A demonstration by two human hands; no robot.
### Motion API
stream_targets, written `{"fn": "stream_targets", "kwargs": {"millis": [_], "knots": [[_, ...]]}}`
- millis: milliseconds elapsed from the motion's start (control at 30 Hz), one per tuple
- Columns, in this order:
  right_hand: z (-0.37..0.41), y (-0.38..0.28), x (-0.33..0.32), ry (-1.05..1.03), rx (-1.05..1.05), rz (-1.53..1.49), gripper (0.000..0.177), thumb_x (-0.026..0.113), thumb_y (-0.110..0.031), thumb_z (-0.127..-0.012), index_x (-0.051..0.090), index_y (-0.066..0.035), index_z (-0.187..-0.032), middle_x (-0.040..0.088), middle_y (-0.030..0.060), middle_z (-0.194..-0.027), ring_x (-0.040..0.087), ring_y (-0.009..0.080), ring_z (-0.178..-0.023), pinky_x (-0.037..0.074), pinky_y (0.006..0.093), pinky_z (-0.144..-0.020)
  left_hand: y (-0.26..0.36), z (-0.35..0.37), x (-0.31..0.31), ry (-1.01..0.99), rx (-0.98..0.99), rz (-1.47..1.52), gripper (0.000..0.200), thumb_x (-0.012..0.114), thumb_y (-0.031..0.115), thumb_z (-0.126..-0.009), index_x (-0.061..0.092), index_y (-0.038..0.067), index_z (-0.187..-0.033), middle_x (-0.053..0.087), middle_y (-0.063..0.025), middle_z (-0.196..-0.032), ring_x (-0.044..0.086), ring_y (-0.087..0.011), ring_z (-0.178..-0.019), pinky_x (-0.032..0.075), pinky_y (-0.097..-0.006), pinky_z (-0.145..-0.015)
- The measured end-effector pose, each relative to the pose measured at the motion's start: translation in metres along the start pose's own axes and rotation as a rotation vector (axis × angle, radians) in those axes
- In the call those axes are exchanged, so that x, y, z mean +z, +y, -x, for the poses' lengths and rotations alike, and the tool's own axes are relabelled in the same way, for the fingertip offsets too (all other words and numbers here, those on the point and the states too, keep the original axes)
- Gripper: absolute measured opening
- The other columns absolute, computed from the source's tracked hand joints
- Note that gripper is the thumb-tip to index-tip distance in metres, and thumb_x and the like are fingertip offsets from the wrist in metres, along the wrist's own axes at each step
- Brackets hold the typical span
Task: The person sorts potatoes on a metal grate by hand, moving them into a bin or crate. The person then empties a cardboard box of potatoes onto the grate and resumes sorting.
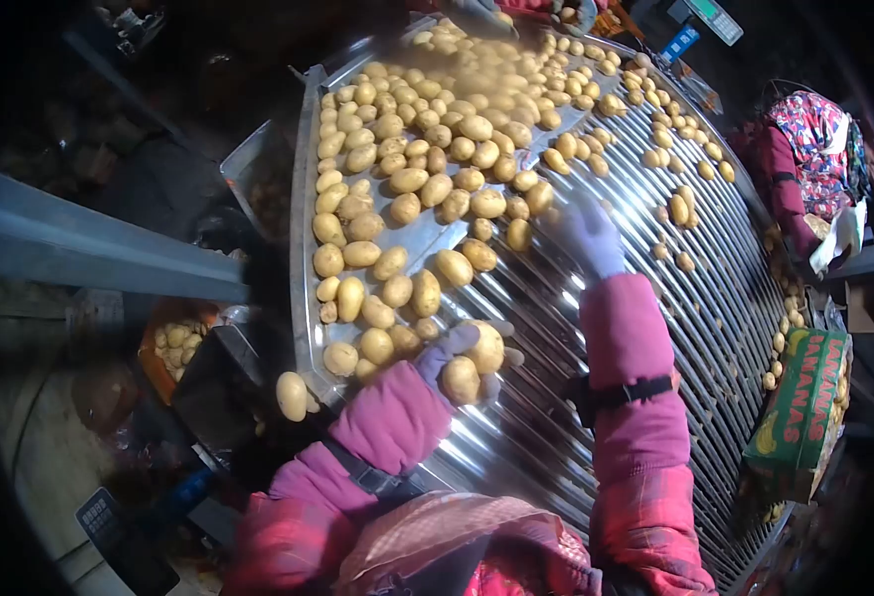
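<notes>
My left hand (441, 356), in a pale purple glove, is closed around potatoes. Two of them show: a larger potato (485, 349) and a smaller potato (461, 380) below it. Loose potatoes (377, 346) lie just left of this hand along the metal rim. My right hand (590, 236), gloved the same way, reaches over the ribbed metal rollers (556, 328) close to the edge of the big potato pile (437, 129). Its fingers are smeared by motion, and I cannot see whether they grip a potato.
Another person's gloved hands (478, 16) are at the far end of the pile. On the right stand a green banana box (802, 397) and a person in a patterned vest (816, 149). An orange crate (158, 360) holds potatoes at left, below a grey metal beam (109, 243).
</notes>
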State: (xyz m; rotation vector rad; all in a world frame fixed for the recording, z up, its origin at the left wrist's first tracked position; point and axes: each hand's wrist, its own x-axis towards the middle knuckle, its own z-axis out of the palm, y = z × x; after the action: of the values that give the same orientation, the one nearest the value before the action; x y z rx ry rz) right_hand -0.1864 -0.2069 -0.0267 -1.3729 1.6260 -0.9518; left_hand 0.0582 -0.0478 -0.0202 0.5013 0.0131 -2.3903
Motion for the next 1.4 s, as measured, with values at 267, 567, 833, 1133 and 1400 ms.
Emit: {"fn": "stream_targets", "kwargs": {"millis": [267,567,833,1133,1400], "knots": [[-0.059,0.001,0.06,0.014,-0.238,0.827,0.05,0.059,-0.023,-0.083,0.047,-0.03,-0.131,0.053,0.0137,-0.125,0.057,0.0332,-0.106,0.047,0.0436,-0.09,0.011,0.001,-0.001,0.029,0.056,0.101,0.056,0.057,0.042,-0.086,0.046,0.001,-0.124,0.058,-0.0248,-0.11,0.062,-0.0284,-0.072,0.054,-0.042,-0.066],[-0.014,-0.048,0.07,-0.196,-0.454,0.796,0.042,0.059,-0.021,-0.081,0.054,-0.017,-0.123,0.055,0.0173,-0.117,0.06,0.0354,-0.099,0.05,0.0428,-0.082,0.004,-0.007,-0.012,0.033,0.16,0.224,0.039,0.054,0.042,-0.087,0.055,0.006,-0.104,0.062,-0.0115,-0.094,0.065,-0.0297,-0.076,0.053,-0.0475,-0.069],[-0.019,-0.056,0.099,-0.183,-0.143,0.883,0.041,0.061,-0.031,-0.081,0.052,-0.021,-0.12,0.059,0.0156,-0.111,0.058,0.0364,-0.101,0.047,0.0446,-0.084,0.013,-0.003,-0.009,0.086,0.43,-0.312,0.044,0.052,0.045,-0.088,0.057,0.004,-0.101,0.062,-0.0101,-0.097,0.063,-0.0333,-0.092,0.053,-0.0462,-0.075],[0.076,-0.048,0.056,-0.247,0.025,-0.514,0.048,0.067,-0.016,-0.085,0.048,-0.001,-0.127,0.059,0.0058,-0.11,0.056,0.0139,-0.1,0.046,0.0288,-0.087,0.029,-0.005,-0.002,-0.065,0.262,0.427,0.068,0.044,0.06,-0.084,0.048,0.008,-0.127,0.045,-0.0142,-0.133,0.039,-0.0333,-0.125,0.028,-0.0519,-0.106],[0.161,-0.075,0.047,-0.024,0.115,-0.526,0.033,0.058,-0.024,-0.093,0.058,-0.006,-0.121,0.057,-0.0039,-0.089,0.049,0.0032,-0.068,0.039,0.0156,-0.059,0.017,-0.027,-0.043,-0.03,0.627,0.101,0.045,0.028,0.044,-0.097,0.043,0.014,-0.127,0.045,-0.008,-0.13,0.042,-0.0228,-0.119,0.029,-0.0405,-0.107]]}}
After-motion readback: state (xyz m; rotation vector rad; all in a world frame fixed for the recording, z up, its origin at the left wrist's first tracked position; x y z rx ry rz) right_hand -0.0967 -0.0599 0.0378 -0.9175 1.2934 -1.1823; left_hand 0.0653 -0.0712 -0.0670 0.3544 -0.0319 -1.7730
